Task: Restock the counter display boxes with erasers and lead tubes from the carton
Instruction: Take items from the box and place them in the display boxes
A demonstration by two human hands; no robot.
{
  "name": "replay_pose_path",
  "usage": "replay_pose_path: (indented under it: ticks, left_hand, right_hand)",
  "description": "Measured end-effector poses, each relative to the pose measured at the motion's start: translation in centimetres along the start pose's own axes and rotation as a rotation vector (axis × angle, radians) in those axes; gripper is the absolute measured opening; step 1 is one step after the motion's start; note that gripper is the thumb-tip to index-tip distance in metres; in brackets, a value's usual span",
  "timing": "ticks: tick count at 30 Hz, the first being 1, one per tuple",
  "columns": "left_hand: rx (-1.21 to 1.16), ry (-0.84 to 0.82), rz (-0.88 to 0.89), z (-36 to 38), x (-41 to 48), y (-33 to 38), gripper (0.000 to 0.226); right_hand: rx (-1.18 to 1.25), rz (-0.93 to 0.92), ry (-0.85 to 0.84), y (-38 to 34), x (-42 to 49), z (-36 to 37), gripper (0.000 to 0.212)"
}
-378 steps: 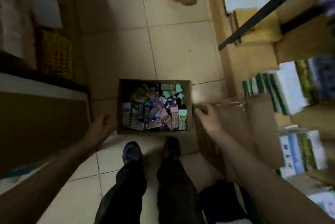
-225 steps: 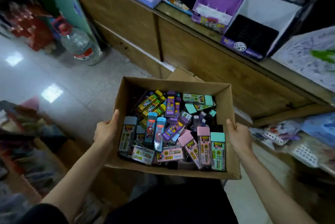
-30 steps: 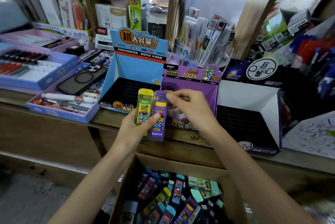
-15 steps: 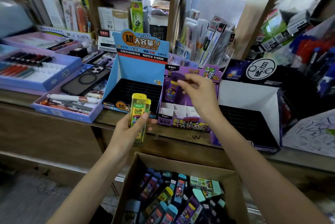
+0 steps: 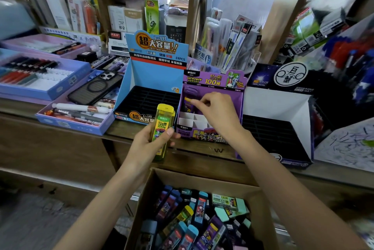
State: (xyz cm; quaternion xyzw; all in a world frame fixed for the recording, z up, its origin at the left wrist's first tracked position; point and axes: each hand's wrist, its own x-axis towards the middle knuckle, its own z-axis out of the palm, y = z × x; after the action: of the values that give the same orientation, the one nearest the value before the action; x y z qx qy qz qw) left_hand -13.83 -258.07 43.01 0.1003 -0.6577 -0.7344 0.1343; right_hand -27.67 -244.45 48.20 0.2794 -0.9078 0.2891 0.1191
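An open brown carton (image 5: 144,205) at the bottom holds several lead tubes and mint erasers. On the wooden counter stand a blue display box (image 5: 155,76) with a black grid, a purple display box (image 5: 210,136) with white dividers, and a white-lined dark display box (image 5: 277,106). My left hand (image 5: 148,144) grips yellow lead tubes (image 5: 162,126) upright in front of the blue box. My right hand (image 5: 217,113) reaches into the purple box, fingertips pinching a purple lead tube (image 5: 188,101) that stands in the back-left compartment.
A phone (image 5: 95,88) lies on a lilac tray (image 5: 72,125) of pens left of the blue box. More pen trays (image 5: 43,87) sit further left. Packed stationery shelves rise behind the counter. Scribbled paper (image 5: 348,146) lies at the right.
My right hand took the purple tube from my left hand and lowered it into the purple box's back-left compartment. My left hand keeps the yellow tubes, slightly lower.
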Motion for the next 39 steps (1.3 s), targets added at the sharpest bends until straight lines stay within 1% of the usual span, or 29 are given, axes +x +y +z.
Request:
replay_pose_path:
  ticks: [1, 3, 5, 6, 8, 9, 12, 14, 16, 18, 21, 23, 25, 27, 31, 39]
  left_hand:
    - [-0.002, -0.006, 0.002, 0.2, 0.1, 0.0, 0.032]
    - [-0.001, -0.023, 0.006, 0.6, 0.3, 0.1, 0.035]
    - [0.012, -0.044, 0.02, 1.3, 0.5, 0.2, 0.037]
    - [0.021, -0.054, 0.03, 1.7, 0.6, 0.2, 0.036]
    - [0.032, -0.078, 0.05, 2.4, 0.8, 0.3, 0.032]
    - [0.036, -0.093, 0.058, 2.8, 0.9, 0.3, 0.03]
    - [0.045, -0.136, 0.088, 3.5, 1.1, 0.3, 0.029]
    - [0.075, -0.16, 0.109, 3.7, 1.2, 0.6, 0.033]
    - [0.169, -0.135, 0.142, 3.6, 1.5, 1.2, 0.042]
    - [0.325, -0.04, 0.203, 3.0, 2.2, 1.6, 0.048]
    - [0.615, 0.113, 0.307, 2.0, 3.4, 1.9, 0.053]
    - [0.76, 0.136, 0.316, 1.8, 4.4, 1.7, 0.059]
    - [0.853, 0.095, 0.286, 1.8, 4.9, 1.2, 0.063]
    - [0.887, 0.053, 0.276, 1.9, 5.1, 0.6, 0.063]
    - [0.847, 0.064, 0.304, 1.8, 4.9, -0.1, 0.06]
    - [0.838, 0.074, 0.303, 1.7, 5.0, -0.4, 0.06]
  right_hand:
    - [0.053, 0.002, 0.019, -0.1, -0.5, -0.3, 0.036]
    - [0.325, 0.05, 0.002, -0.5, -1.9, -1.0, 0.028]
    - [0.595, 0.124, -0.116, -1.2, -3.1, -1.5, 0.021]
    - [0.664, 0.153, -0.178, -1.4, -3.6, -1.5, 0.02]
    - [0.723, 0.175, -0.255, -1.8, -4.4, -1.3, 0.017]
    - [0.744, 0.174, -0.261, -1.9, -4.7, -1.2, 0.015]
    - [0.813, 0.156, -0.228, -1.8, -5.3, -1.3, 0.01]
    - [0.853, 0.147, -0.213, -1.6, -5.4, -1.8, 0.01]
    - [0.898, 0.144, -0.155, -1.3, -4.9, -2.7, 0.01]
    - [0.896, 0.135, -0.033, -0.8, -3.6, -4.1, 0.01]
    - [0.812, 0.101, 0.148, 0.0, -1.1, -6.1, 0.019]
    - [0.73, 0.079, 0.205, 0.5, 0.1, -6.2, 0.022]
    - [0.661, 0.069, 0.205, 0.7, 0.8, -5.4, 0.019]
    - [0.628, 0.054, 0.179, 1.0, 0.8, -4.2, 0.014]
    - [0.648, 0.015, 0.179, 1.4, 0.2, -2.5, 0.018]
    - [0.672, 0.077, 0.235, 1.2, 0.1, -1.8, 0.01]
